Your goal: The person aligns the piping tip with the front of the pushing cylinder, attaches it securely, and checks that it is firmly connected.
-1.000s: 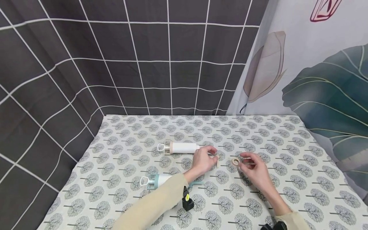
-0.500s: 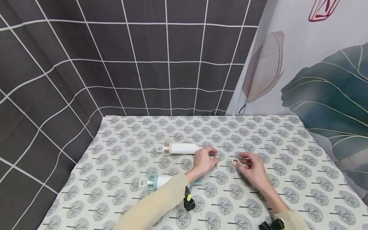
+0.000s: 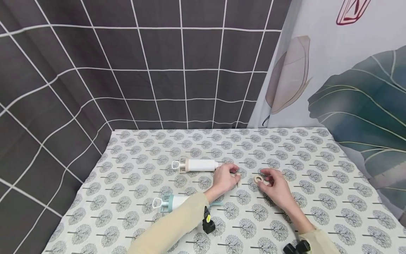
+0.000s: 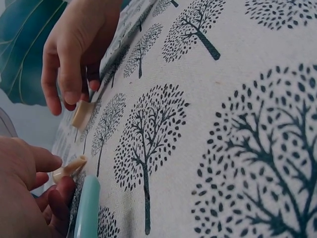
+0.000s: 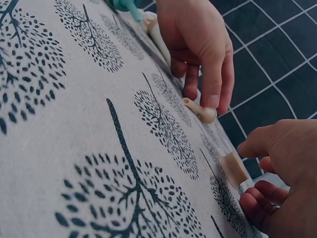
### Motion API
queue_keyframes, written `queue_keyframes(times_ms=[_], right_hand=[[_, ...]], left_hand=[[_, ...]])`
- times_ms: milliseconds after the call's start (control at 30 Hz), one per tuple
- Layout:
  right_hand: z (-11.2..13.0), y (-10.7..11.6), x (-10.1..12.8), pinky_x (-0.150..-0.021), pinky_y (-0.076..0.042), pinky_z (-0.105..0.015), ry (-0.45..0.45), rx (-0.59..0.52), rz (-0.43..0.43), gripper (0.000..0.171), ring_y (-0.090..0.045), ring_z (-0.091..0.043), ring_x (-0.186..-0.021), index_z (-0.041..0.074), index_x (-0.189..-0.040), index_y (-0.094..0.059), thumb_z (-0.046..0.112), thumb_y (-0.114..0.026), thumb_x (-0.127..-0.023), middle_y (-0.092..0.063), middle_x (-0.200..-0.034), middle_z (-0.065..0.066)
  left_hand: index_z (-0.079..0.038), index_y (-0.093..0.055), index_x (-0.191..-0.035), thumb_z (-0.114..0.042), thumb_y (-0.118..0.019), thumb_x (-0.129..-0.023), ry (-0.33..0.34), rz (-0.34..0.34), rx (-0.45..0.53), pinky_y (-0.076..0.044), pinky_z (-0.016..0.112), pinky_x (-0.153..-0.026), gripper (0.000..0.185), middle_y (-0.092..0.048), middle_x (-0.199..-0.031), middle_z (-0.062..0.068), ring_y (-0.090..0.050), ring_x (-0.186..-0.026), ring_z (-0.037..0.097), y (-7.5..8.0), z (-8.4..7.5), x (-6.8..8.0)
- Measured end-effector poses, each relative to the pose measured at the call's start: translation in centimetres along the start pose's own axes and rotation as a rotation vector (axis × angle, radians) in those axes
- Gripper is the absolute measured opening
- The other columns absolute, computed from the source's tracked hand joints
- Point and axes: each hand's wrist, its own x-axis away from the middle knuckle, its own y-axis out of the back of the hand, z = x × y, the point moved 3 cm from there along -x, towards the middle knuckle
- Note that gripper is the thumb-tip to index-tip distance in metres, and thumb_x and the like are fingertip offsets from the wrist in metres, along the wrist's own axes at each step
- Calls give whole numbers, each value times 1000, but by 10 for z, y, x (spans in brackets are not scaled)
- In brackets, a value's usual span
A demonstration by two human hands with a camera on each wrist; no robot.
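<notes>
My left hand (image 3: 224, 178) is over the middle of the table, thumb and fingertips at a small beige nozzle (image 5: 205, 113), which has a wide round end and a narrow tube. The nozzle lies low at the cloth. To its right, my right hand (image 3: 276, 188) has thumb and fingers curled about a short beige ring (image 3: 258, 179) with an open centre. From the side, in the right wrist view, the ring (image 5: 233, 169) sits between the thumb side and the curled fingers. The two beige pieces are apart.
A white syringe-like press with beige end (image 3: 201, 165) lies behind my left hand. Nearer, a similar press with teal end (image 3: 179, 201) is partly hidden under my left sleeve; its teal tube (image 4: 88, 208) sticks out. Dark checked curtain (image 3: 161, 49) hangs behind the tree-print cloth (image 3: 285, 141).
My right hand has moved slightly left, its thumb closing in on the ring. The left hand, nozzle and presses stay in place; the whole view shifts a little.
</notes>
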Motion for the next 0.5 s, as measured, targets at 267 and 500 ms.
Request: queue_keyframes(times_ms=[267, 500], right_hand=[[0, -2, -2, -70, -46, -25, -5, 35, 27, 44, -53, -23, -85, -5, -119, -62, 6, -80, -80, -57, -103, -17], [2, -5, -4, -69, -44, -29, 12, 91, 18, 42, -50, -21, -82, -5, -117, -64, 4, -80, -79, -56, -97, -13]], left_hand=[[-13, -76, -103, -9, -81, -77, 15, 15, 5, -46, 27, -78, 27, -70, -86, -4, -60, -78, 9, -1, -2, -1], [-13, -76, -103, -11, -81, -77, 18, 25, -14, -46, 26, -77, 26, -70, -85, -6, -60, -77, 8, -4, 0, -4]])
